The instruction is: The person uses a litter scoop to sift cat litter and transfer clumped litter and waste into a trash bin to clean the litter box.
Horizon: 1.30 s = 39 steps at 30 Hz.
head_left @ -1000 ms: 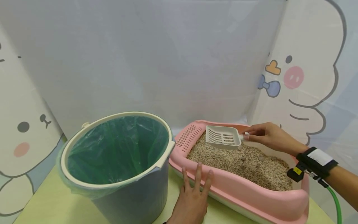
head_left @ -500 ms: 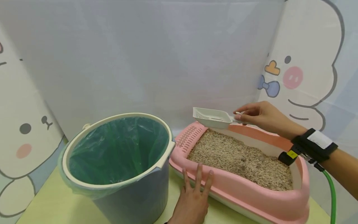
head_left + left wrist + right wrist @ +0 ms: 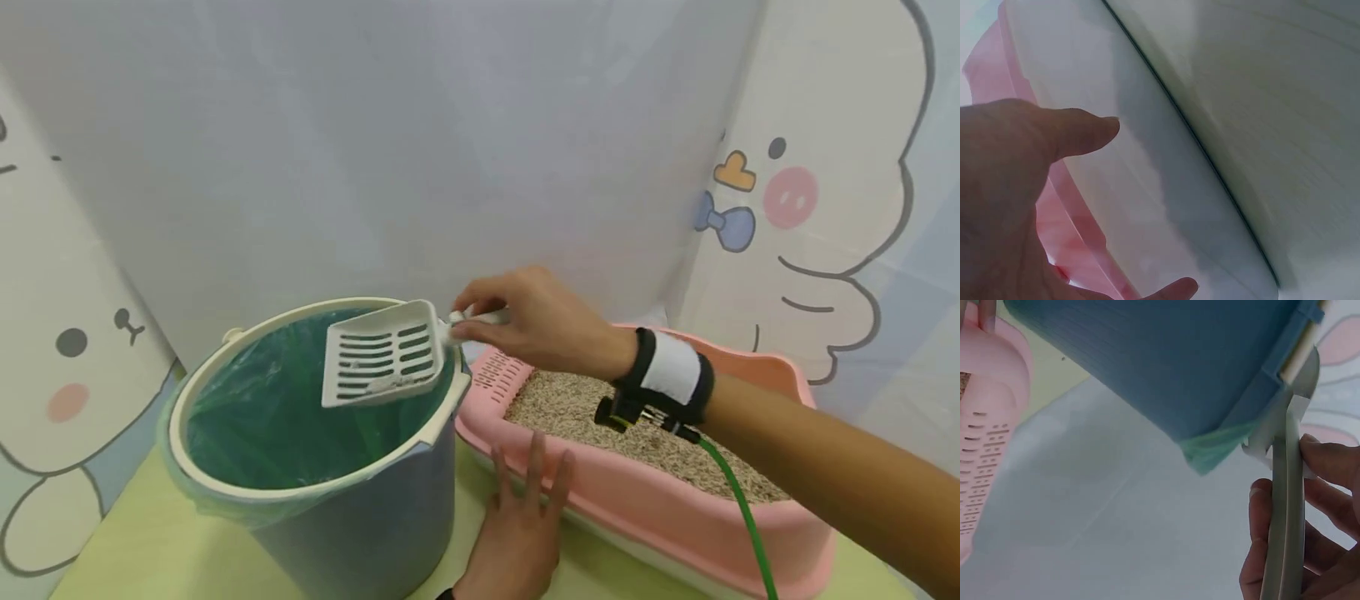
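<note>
A pale slotted litter scoop (image 3: 395,357) is tilted above the right part of the bin (image 3: 375,525), which has a green plastic liner. A little pale residue lies along the scoop's lower edge. My right hand (image 3: 543,325) grips the scoop's handle; in the right wrist view the fingers wrap around the handle (image 3: 1288,519). My left hand (image 3: 517,533) has spread, straight fingers resting against the near side of the pink litter box (image 3: 675,500). The left wrist view shows the left thumb (image 3: 1082,130) lying by the box's pale lower wall (image 3: 1141,187).
Brown pellet litter (image 3: 562,404) fills the box, partly hidden by my right forearm. Bin and box stand close together on a yellow-green table (image 3: 150,533). A white curtain (image 3: 375,150) hangs behind them. A green cable (image 3: 738,492) trails from my right wrist.
My right hand has lifted the scoop from over the litter, carried it left to above the bin and tilted it. The left hand has stayed against the box.
</note>
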Each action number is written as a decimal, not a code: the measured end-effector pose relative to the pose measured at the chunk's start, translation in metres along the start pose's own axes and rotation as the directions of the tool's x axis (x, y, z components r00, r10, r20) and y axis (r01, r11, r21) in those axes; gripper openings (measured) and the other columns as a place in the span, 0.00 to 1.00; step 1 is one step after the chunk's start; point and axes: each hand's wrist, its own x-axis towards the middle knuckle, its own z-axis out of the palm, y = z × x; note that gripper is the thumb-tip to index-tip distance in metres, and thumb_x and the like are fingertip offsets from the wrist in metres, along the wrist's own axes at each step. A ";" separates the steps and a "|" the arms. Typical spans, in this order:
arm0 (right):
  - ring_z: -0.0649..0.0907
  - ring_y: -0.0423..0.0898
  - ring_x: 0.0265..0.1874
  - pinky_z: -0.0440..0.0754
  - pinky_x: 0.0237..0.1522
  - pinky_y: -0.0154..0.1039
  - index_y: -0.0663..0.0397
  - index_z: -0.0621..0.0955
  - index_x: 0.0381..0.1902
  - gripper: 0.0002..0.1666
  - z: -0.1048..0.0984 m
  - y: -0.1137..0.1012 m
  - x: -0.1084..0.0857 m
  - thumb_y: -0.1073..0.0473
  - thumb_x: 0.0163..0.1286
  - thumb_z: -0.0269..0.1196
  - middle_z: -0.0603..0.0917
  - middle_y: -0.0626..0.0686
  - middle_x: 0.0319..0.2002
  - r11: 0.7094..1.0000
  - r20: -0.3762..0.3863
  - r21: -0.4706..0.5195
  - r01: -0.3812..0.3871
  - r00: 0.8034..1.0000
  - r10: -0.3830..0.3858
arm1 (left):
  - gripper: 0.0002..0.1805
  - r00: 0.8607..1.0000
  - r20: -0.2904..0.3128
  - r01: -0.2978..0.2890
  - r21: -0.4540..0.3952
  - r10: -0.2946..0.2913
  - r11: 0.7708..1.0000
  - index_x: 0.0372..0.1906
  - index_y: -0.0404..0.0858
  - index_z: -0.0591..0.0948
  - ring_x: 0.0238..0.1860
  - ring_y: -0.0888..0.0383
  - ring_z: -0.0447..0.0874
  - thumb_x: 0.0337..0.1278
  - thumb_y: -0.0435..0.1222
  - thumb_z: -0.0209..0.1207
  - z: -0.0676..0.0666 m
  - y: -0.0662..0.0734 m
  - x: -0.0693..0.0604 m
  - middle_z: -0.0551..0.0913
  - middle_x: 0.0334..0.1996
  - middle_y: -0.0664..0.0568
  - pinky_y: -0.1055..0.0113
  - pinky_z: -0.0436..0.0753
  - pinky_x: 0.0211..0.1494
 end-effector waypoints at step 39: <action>0.86 0.48 0.43 0.86 0.51 0.39 0.56 0.88 0.42 0.05 0.035 -0.016 -0.003 0.62 0.72 0.66 0.88 0.56 0.45 0.135 0.125 -0.873 0.468 0.483 -0.867 | 0.60 0.988 -0.149 -0.014 0.108 0.030 0.994 0.86 0.50 0.53 0.66 0.22 0.77 0.52 0.48 0.76 0.005 0.000 0.003 0.64 0.81 0.41 0.57 0.90 0.39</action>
